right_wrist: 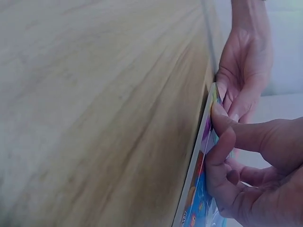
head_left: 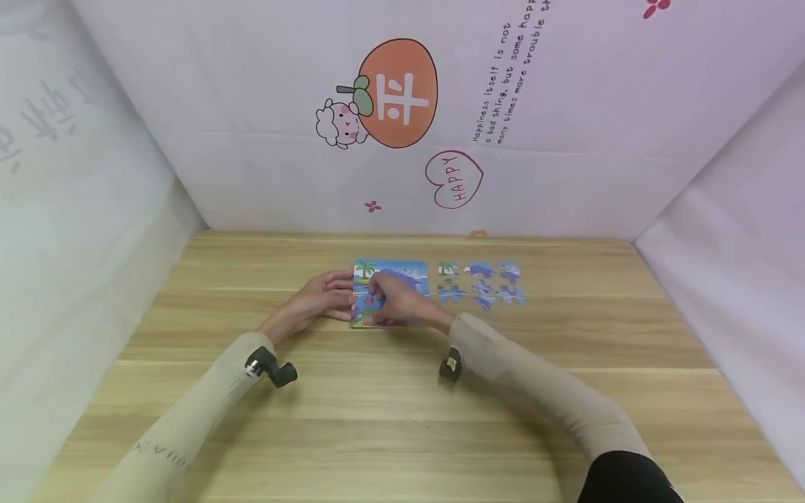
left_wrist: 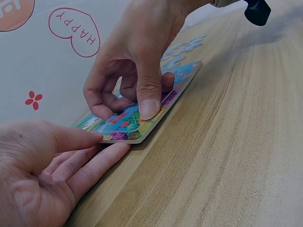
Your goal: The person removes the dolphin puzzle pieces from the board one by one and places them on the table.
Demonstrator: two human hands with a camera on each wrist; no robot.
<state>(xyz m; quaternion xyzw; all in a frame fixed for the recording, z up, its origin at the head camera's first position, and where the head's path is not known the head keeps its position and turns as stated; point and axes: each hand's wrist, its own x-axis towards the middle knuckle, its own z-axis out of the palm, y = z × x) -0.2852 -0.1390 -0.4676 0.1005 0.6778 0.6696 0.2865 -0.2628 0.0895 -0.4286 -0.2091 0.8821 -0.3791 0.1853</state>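
Note:
A picture puzzle board with a palm tree, a dolphin and a sea floor lies flat at the far middle of the table. My left hand grips its left edge, thumb on top and fingers at the underside of the corner in the left wrist view. Over the board's lower left part, my right hand has its thumb and curled fingers around a colourful jigsaw piece with coral and red shapes. That piece lies within the picture, partly covered by the fingers.
Several loose jigsaw pieces lie in two rows just right of the board. The wooden table ends at a white printed cloth behind, with more white cloth at both sides.

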